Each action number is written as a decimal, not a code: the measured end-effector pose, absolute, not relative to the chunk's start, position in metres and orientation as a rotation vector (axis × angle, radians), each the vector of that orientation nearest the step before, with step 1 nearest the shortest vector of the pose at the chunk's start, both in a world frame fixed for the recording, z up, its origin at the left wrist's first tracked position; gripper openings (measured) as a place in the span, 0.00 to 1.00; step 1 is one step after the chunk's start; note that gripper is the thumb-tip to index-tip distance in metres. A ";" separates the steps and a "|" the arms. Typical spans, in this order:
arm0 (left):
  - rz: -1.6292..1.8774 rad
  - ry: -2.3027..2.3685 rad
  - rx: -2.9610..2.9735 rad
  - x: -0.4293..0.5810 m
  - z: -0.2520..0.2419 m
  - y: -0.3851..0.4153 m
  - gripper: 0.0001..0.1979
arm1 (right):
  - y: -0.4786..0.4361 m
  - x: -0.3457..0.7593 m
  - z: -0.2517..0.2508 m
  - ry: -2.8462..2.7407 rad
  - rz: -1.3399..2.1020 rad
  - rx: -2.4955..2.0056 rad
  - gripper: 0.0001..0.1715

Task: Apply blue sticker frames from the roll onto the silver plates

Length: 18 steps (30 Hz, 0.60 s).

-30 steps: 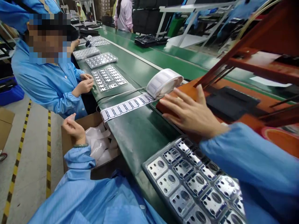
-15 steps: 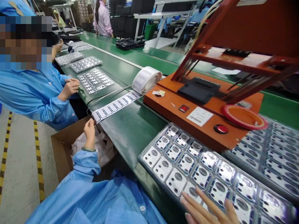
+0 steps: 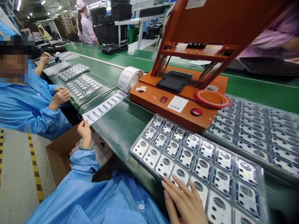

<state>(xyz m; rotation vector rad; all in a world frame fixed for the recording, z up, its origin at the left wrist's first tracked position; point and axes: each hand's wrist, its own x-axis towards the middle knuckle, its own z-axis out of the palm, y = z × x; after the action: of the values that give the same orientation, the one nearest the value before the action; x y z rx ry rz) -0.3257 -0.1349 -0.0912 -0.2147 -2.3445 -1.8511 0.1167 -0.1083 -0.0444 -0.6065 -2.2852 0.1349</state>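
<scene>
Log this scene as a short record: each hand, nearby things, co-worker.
Left hand: raised, fingertips at the end of the white paper label strip, above an open brown cardboard box.
Right hand: fingers spread at the near edge of the rectangular silver metal parts tray.
Nearby: orange boxy machine, round red push button, white label roll.
Co-worker: person in a blue smock, both hands beside a smaller metal parts tray.

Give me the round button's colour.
The round button is red; head view shows it best.
</scene>
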 end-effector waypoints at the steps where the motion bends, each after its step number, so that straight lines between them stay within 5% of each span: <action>1: -1.795 -2.336 -0.208 -0.326 -0.090 -0.135 0.13 | -0.109 0.115 -0.046 -2.280 0.133 -0.608 0.20; 10: -1.545 -2.179 -0.384 -0.309 -0.080 -0.135 0.06 | -0.125 0.110 -0.046 -2.212 0.164 -0.719 0.24; 18: -1.508 -1.921 -0.619 -0.243 -0.064 -0.131 0.11 | -0.133 0.113 -0.038 -2.157 0.299 -0.682 0.23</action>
<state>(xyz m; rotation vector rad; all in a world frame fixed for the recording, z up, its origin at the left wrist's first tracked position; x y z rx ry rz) -0.2430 -0.1313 -0.0640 -0.6186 -1.9209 -1.5081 0.1130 -0.1325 -0.0382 -0.6816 -2.1571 0.2989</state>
